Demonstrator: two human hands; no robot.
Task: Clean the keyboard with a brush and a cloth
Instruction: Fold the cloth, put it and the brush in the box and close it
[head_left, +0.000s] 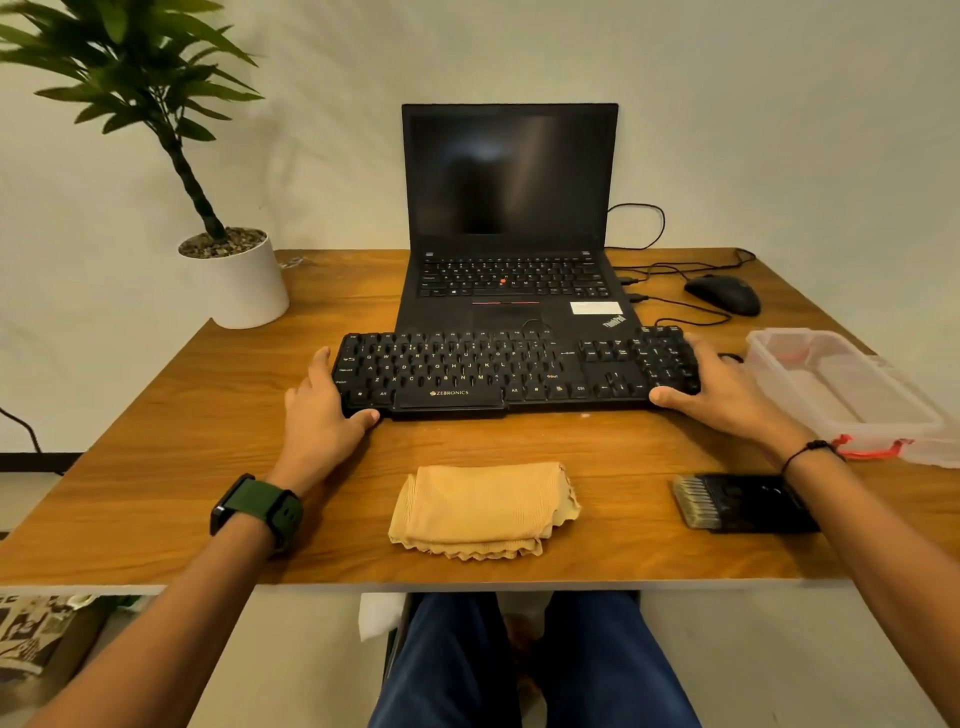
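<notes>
Folded yellow cloth (483, 512) and black-handled brush (740, 503) lie untouched near the table's front edge; left hand (322, 410) and right hand (727, 392) grip the black keyboard's (514, 371) ends mid-table, cleaning apparently not begun.

The keyboard (514, 371) is black with pale lettering; near it, the folded cloth (485, 509) is ribbed pale orange. The brush (737, 503) is black, the counter (156, 467) brown wood-grain, the watch strap (257, 506) dark green.

Right forearm hides part of the brush (727, 501).
</notes>
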